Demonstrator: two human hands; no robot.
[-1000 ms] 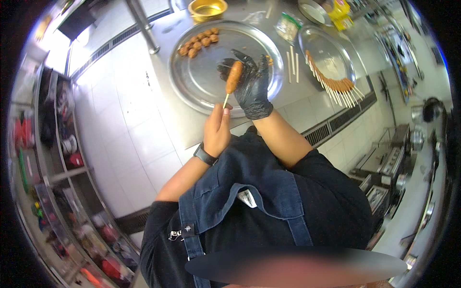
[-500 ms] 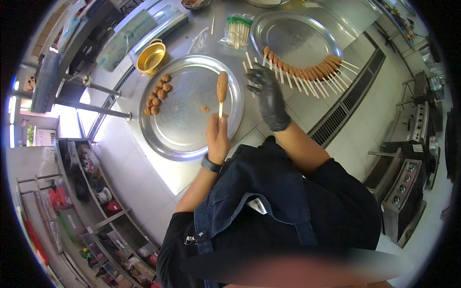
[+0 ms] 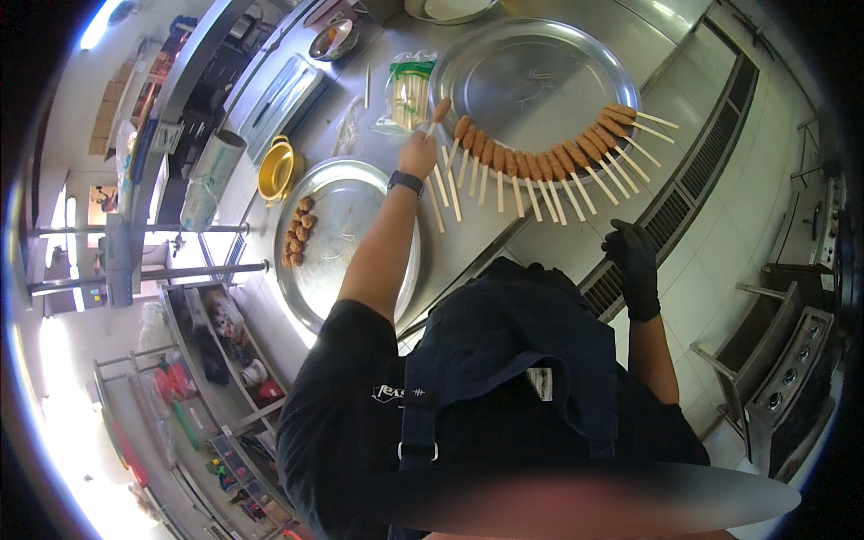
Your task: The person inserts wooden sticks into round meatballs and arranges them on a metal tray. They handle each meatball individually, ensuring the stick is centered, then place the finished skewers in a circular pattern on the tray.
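Observation:
My left hand (image 3: 417, 155), bare with a dark wristband, grips the stick of a brown meat skewer (image 3: 441, 111) at the left rim of the far round metal tray (image 3: 540, 63). Along that tray's near rim, several like skewers (image 3: 540, 167) lie in a curved row, sticks pointing outward. Loose bare wooden sticks (image 3: 436, 205) rest just below my left hand. My right hand (image 3: 633, 265), in a black glove, hovers right of the row near the counter edge; its fingers are loosely bent and hold nothing.
A nearer round tray (image 3: 319, 310) carries several brown meatballs (image 3: 300, 229) on its left side. Behind it stand a gold pot (image 3: 278, 169) and a bag of wooden sticks (image 3: 409, 93). A metal bowl (image 3: 334, 40) sits farther back. A floor grate (image 3: 693, 180) runs along the right.
My left hand has carried its skewer from above the near tray to the left end of the row. My gloved right hand has drawn away from the loose sticks toward the right.

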